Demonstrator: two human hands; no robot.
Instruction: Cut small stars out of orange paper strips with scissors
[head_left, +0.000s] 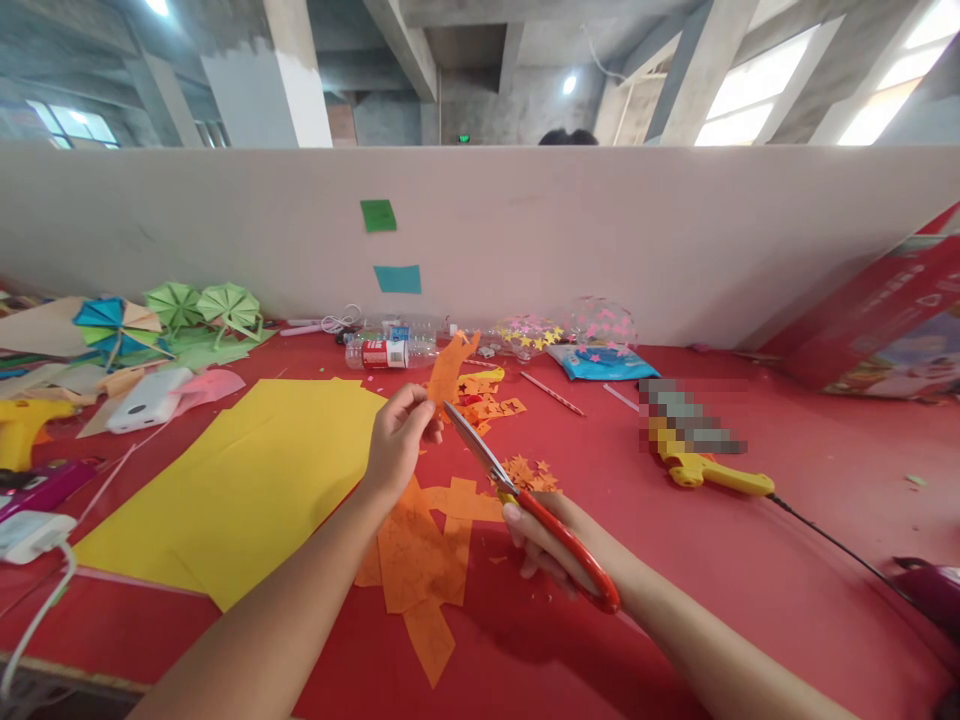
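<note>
Between its fingers my left hand [400, 432] pinches an orange strip of paper [448, 370] that stands up above the thumb. My right hand [551, 540] is closed around the handles of red-handled scissors [559, 535]. The scissor blades point up and left, with the tips right beside the lower part of the strip. Below the hands lie several orange paper scraps [420, 560], flat and overlapping. A small heap of orange paper stars [529, 472] rests just behind the scissors. More orange strips with star-shaped holes [499, 405] lie beyond my left hand.
Yellow paper sheets [247, 480] cover the left side. Folded paper umbrellas [229, 305], a clear plastic bottle [386, 350] and a blue packet [604, 363] sit near the white partition [480, 240]. To the right lies a yellow glue gun [712, 474] with a black cord; a red box [885, 310] stands behind.
</note>
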